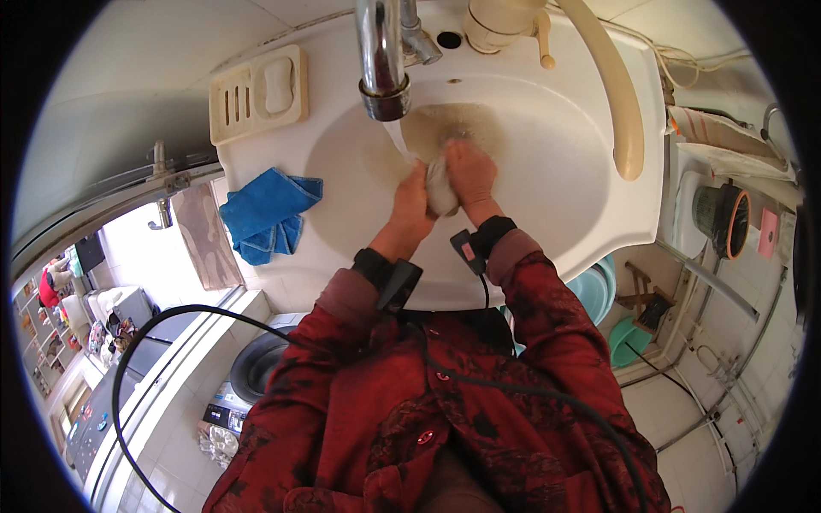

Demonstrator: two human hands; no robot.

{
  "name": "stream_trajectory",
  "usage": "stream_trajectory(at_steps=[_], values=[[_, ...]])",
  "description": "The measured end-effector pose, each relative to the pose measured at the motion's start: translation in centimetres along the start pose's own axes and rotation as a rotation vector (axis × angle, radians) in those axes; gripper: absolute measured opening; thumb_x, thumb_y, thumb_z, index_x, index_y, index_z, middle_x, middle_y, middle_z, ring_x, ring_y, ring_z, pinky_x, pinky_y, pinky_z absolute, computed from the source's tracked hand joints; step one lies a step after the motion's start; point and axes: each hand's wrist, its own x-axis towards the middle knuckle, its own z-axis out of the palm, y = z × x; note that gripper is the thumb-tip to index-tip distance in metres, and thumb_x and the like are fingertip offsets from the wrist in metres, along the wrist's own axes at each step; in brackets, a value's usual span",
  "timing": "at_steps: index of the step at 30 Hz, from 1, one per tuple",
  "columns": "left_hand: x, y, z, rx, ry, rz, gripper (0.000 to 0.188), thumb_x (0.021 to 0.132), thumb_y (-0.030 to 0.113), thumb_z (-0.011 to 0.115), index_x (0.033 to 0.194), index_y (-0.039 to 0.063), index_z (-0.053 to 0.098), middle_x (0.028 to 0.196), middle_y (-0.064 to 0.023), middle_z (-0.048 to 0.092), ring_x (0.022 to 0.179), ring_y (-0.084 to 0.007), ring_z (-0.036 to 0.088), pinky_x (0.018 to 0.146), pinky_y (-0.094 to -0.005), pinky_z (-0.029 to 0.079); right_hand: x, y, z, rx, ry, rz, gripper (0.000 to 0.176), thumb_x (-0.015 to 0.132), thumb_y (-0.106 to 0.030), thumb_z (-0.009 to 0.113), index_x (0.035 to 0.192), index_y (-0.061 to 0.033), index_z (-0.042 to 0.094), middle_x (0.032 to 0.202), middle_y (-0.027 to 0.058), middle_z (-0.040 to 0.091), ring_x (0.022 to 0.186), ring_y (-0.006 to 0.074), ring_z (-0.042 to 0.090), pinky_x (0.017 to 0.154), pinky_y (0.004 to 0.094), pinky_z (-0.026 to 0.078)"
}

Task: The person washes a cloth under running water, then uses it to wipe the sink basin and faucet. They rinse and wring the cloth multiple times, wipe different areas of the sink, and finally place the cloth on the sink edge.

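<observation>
My left hand [412, 200] and my right hand [471, 170] grip a wet, light grey cloth [440, 187] between them over the basin of a white washbasin [551, 186]. The cloth is bunched up, and my fingers partly hide it. A stream of water [399, 141] runs from the chrome faucet [385, 90] close beside my left hand. Brownish water [423, 122] lies in the basin around the drain, which my right hand partly covers.
A blue cloth [272, 208] lies on the basin's left rim, below a beige soap dish [250, 122] holding a white soap bar [279, 85]. A beige curved spout [625, 122] reaches over the right side. A black cable [122, 385] loops at lower left.
</observation>
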Motion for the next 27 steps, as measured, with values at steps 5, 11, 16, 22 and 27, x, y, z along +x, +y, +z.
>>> stream_trajectory(at_steps=[5, 11, 16, 22, 27], values=[[-1.1, 4.8, -1.6, -0.017, 0.195, 0.011, 0.061, 0.096, 0.052, 0.03, 0.134, 0.005, 0.028, 0.141, -0.012, 0.035, 0.129, -0.0357, 0.035, 0.099, -0.0534, 0.035, 0.0, 5.6, 1.1, 0.231, 0.005, 0.779, 0.027, 0.088, -0.029, 0.053, 0.08, -0.0044, 0.061, 0.076, 0.0134, 0.06, 0.074, 0.0348, 0.06, 0.067, 0.0428, 0.048], [1.9, 2.5, -1.4, 0.103, 0.024, -0.05, 0.066, 0.091, 0.063, 0.03, 0.138, 0.016, 0.033, 0.138, -0.0068, 0.04, 0.122, -0.0295, 0.044, 0.096, -0.0521, 0.038, -0.9, 0.4, 1.2, 0.705, -0.186, 0.545, 0.029, 0.083, -0.031, 0.059, 0.085, -0.0023, 0.064, 0.073, 0.0154, 0.062, 0.07, 0.032, 0.059, 0.066, 0.0382, 0.046], [4.8, 2.9, -2.2, -0.095, -0.244, 0.064, 0.057, 0.092, 0.055, 0.041, 0.12, 0.006, 0.048, 0.109, -0.0058, 0.056, 0.094, -0.0191, 0.056, 0.082, -0.0321, 0.048, -1.1, -5.3, -3.8, 0.984, -0.346, 0.502, 0.03, 0.082, -0.028, 0.063, 0.073, -0.0003, 0.057, 0.06, 0.0067, 0.05, 0.059, 0.0099, 0.045, 0.054, 0.0297, 0.041], [5.1, -1.0, -4.5, 0.849, -0.267, 0.688, 0.039, 0.094, 0.032, 0.048, 0.122, 0.005, 0.046, 0.103, -0.0082, 0.059, 0.093, -0.021, 0.057, 0.082, -0.0345, 0.047, -0.1, -6.1, -5.6, 0.667, -0.185, 0.307, 0.023, 0.08, -0.025, 0.059, 0.069, -0.0058, 0.06, 0.071, 0.0127, 0.062, 0.059, 0.0325, 0.058, 0.054, 0.0396, 0.045], [1.6, -2.5, -1.8, 0.697, -0.05, 0.371, 0.033, 0.095, 0.028, 0.045, 0.119, 0.004, 0.047, 0.103, -0.0099, 0.06, 0.097, -0.0216, 0.057, 0.084, -0.0333, 0.045, -0.1, -3.6, -4.1, 0.472, -0.04, 0.272, 0.025, 0.085, -0.027, 0.053, 0.069, -0.0078, 0.059, 0.071, 0.0128, 0.061, 0.063, 0.0333, 0.058, 0.055, 0.0418, 0.046]])
